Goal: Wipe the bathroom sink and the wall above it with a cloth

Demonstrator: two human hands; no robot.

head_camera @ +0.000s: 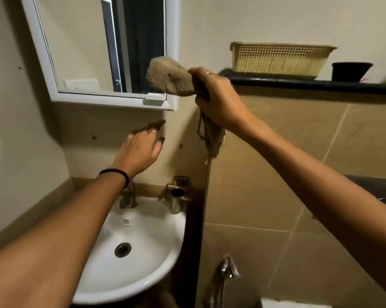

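My right hand (216, 96) is shut on a worn beige cloth (169, 76), held up by the lower right corner of the mirror. One bunched end of the cloth sticks out to the left of the fist and a frayed tail hangs below it. My left hand (143, 147) is open with fingers spread, raised near the cream wall (112, 130) under the mirror, holding nothing. The white round sink (156, 252) sits below both arms, with a metal drain in its bowl.
A white-framed mirror (112, 63) hangs above the sink. Two metal taps (174, 196) stand at the sink's back edge. A dark ledge (320, 84) at the right carries a cream basket (276, 58) and a black pot (349, 71). A spray hose (227, 267) hangs low on the tiled wall.
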